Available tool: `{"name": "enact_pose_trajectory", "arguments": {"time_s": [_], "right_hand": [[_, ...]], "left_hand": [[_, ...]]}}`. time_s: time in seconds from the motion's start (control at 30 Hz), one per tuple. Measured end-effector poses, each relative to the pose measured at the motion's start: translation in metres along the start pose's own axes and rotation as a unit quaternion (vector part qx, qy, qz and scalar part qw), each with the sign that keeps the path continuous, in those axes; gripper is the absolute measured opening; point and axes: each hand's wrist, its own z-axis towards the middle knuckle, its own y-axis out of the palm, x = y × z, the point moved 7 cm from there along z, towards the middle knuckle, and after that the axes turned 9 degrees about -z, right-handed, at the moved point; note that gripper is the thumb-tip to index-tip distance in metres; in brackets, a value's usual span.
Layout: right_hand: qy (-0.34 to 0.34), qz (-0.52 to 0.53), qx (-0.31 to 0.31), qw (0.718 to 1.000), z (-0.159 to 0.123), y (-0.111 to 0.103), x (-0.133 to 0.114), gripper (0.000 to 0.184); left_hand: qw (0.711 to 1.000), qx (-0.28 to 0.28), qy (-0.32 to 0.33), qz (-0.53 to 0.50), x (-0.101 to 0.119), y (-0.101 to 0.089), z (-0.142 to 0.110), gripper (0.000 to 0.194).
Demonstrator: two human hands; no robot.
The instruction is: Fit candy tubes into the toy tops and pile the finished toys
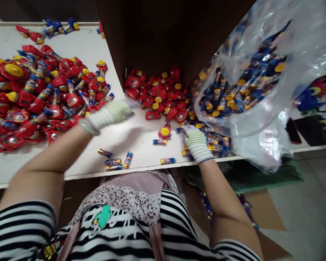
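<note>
My left hand [111,114], in a striped knit glove, hangs over the white table between two heaps of red toys, smeared by motion; whether it holds anything I cannot tell. At the edge of a pile of small tubes with blue and yellow ends [216,143] is my right hand [196,143], gloved alike. Its fingers close at the blue end of a small tube [178,130]. Left of it lie a red toy with a yellow disc [164,131] and a loose tube [159,142]. Several more tubes [128,160] lie near the front edge.
A large heap of red toys with tubes attached [19,94] covers the table's left. More red toys [160,90] spill from a dark open box [152,36]. A clear plastic bag of tubes [233,92] stands at right. The white table [84,159] ends just before my apron.
</note>
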Motion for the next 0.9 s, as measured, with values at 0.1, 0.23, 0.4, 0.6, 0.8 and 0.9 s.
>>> {"name": "enact_pose_trajectory", "arguments": {"time_s": [0.1, 0.23, 0.4, 0.6, 0.8, 0.9], "right_hand": [[-0.001, -0.075, -0.047, 0.996, 0.024, 0.003, -0.01, 0.037], [-0.013, -0.038, -0.017, 0.999, 0.022, 0.007, -0.015, 0.032], [0.03, 0.144, 0.03, 0.989, -0.004, 0.025, 0.0, 0.03], [-0.052, 0.274, 0.063, 0.958, -0.008, 0.013, -0.029, 0.036], [-0.167, 0.393, 0.083, 0.9, -0.018, -0.039, -0.104, 0.042], [-0.182, 0.361, 0.077, 0.912, -0.024, -0.044, -0.116, 0.039]], "left_hand": [[0.967, -0.117, 0.225, -0.038, 0.096, 0.098, 0.031, 0.041], [0.941, -0.173, 0.27, -0.109, 0.116, 0.153, 0.05, 0.033], [0.872, -0.09, 0.061, -0.477, 0.05, 0.127, 0.031, 0.05], [0.558, -0.013, -0.077, -0.826, 0.032, 0.109, -0.02, 0.062], [0.584, 0.062, -0.098, -0.803, 0.039, 0.104, -0.021, 0.049], [0.638, 0.072, -0.088, -0.762, 0.033, 0.091, -0.018, 0.038]]}}
